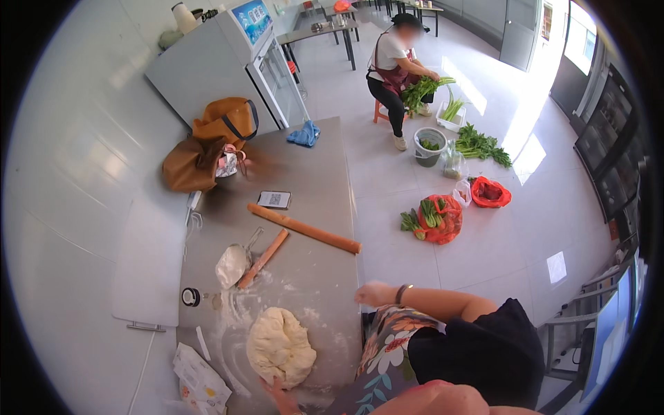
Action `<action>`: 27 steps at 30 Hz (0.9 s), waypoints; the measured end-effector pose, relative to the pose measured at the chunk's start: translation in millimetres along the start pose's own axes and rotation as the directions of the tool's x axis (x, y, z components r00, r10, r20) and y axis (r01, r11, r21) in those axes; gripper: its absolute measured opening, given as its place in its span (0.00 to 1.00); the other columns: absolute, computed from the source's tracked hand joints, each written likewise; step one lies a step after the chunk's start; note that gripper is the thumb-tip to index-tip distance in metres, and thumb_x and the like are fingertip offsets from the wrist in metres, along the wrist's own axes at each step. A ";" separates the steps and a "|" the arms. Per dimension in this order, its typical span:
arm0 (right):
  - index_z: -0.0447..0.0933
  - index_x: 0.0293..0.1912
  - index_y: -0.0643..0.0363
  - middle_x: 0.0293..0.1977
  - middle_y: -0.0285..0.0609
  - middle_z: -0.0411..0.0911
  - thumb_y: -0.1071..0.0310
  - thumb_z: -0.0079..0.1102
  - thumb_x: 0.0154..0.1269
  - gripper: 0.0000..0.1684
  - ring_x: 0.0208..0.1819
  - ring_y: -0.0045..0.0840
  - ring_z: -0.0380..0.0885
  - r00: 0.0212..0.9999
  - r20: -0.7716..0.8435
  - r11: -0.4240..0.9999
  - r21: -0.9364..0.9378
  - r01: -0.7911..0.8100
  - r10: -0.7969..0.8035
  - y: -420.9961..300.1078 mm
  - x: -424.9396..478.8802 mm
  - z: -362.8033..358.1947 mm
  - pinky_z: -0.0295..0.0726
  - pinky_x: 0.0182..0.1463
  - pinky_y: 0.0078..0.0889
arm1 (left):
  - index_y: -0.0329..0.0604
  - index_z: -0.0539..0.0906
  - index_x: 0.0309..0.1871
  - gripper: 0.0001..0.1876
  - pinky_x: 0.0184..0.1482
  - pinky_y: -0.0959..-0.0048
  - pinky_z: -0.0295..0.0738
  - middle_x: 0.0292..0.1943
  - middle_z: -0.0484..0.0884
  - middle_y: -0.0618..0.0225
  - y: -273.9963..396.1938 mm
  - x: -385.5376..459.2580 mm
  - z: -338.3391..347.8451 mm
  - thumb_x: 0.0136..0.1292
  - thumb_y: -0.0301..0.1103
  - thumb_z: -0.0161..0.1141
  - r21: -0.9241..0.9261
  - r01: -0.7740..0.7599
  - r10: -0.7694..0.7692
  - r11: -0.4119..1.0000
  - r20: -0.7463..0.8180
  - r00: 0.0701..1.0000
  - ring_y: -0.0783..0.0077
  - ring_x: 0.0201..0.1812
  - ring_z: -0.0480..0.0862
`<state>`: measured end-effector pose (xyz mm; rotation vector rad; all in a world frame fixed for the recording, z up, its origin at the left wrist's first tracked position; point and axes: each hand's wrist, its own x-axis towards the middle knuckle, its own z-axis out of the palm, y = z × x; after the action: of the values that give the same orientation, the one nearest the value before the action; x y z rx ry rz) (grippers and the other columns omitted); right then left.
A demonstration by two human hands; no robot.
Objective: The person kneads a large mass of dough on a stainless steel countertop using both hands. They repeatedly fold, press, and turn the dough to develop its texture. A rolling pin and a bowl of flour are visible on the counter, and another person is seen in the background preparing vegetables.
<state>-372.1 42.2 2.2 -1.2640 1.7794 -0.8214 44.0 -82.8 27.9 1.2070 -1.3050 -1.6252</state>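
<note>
A big lump of pale dough (281,347) lies on the floured steel tabletop (321,290), its surface folded and uneven. At its lower edge, my left hand (280,397) touches the dough with fingers apart; the picture's rim cuts off part of the wrist. My right hand (372,294) is blurred, over the table's near edge and away from the dough, with a bracelet on its wrist. No object shows in it, though its fingers are unclear. Beyond the dough are a short rolling pin (263,258), a scoop of flour (232,265) and a long rolling pin (306,228).
A phone (274,199), a blue cloth (304,134), brown bags (192,163), a black-lidded jar (191,297) and a printed packet (201,381) lie on the table. On the floor, a seated person (397,67) handles leafy celery (423,92) near a bucket (429,148) and a red bag of greens (441,220).
</note>
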 end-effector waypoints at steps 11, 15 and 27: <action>0.48 0.67 0.58 0.59 0.63 0.62 0.39 0.56 0.56 0.51 0.61 0.54 0.60 0.993 0.071 0.990 0.107 0.090 -0.098 -99.3 120.7 140.1 0.59 0.65 0.46 | 0.57 0.43 0.69 0.38 0.48 0.42 0.72 0.65 0.57 0.57 -34.6 -10.8 -3.9 0.63 0.28 0.55 0.141 0.136 -0.120 0.981 -0.114 0.986 0.50 0.60 0.66; 0.55 0.67 0.49 0.59 0.56 0.65 0.32 0.60 0.47 0.53 0.62 0.50 0.61 0.976 0.213 0.999 0.031 -0.044 0.036 -147.6 181.7 150.1 0.61 0.64 0.43 | 0.54 0.48 0.66 0.33 0.49 0.44 0.73 0.63 0.60 0.57 -64.8 -7.0 20.1 0.63 0.30 0.55 -0.280 0.183 -0.225 0.942 -0.127 0.966 0.51 0.57 0.69; 0.77 0.43 0.48 0.50 0.42 0.68 0.60 0.68 0.35 0.28 0.50 0.45 0.66 0.596 0.247 0.584 -0.130 0.802 -0.764 -213.3 146.0 130.6 0.69 0.54 0.44 | 0.42 0.45 0.69 0.53 0.61 0.54 0.65 0.65 0.57 0.53 65.9 29.0 18.9 0.46 0.40 0.73 0.241 -0.125 0.130 0.962 -0.006 0.992 0.52 0.64 0.63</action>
<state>-191.4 -167.8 86.5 -2.2921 1.1306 -0.9464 15.7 -119.2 86.4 1.2496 -1.5678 -1.3886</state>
